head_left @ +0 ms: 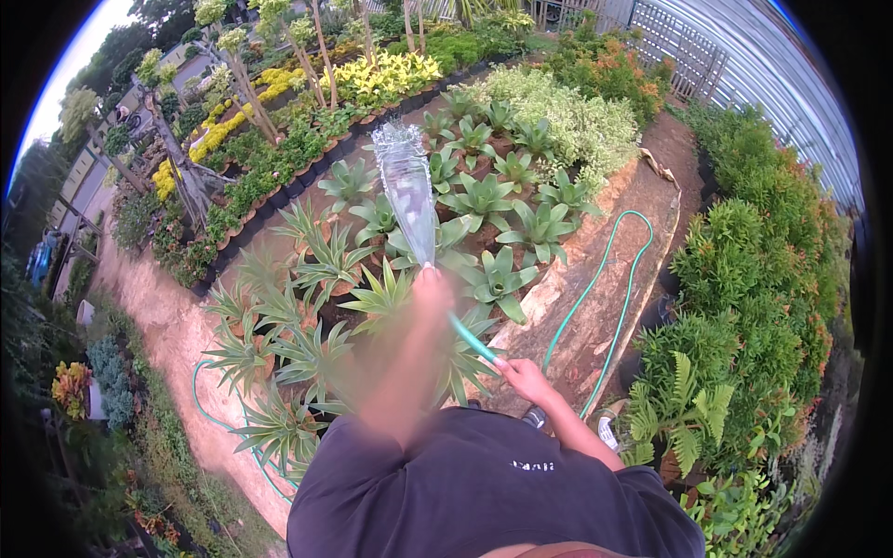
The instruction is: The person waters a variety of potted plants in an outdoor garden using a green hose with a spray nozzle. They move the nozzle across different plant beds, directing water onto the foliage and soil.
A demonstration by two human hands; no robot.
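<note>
Water fans out away from me from the mouth of a green garden hose. My left hand, smeared by motion, is closed round the hose's end, where the spray starts. Further back along the hose, my right hand grips it with closed fingers. Under and beyond the spray stand rosette plants with broad grey-green leaves. Nearer my left arm are spiky, narrow-leaved plants. The hose's mouth itself is hidden by my left fingers.
More hose loops over the brown dirt strip at right; another length lies on the left path. Dense bushes line the right side, a fern near me. Black-potted plants edge the far left.
</note>
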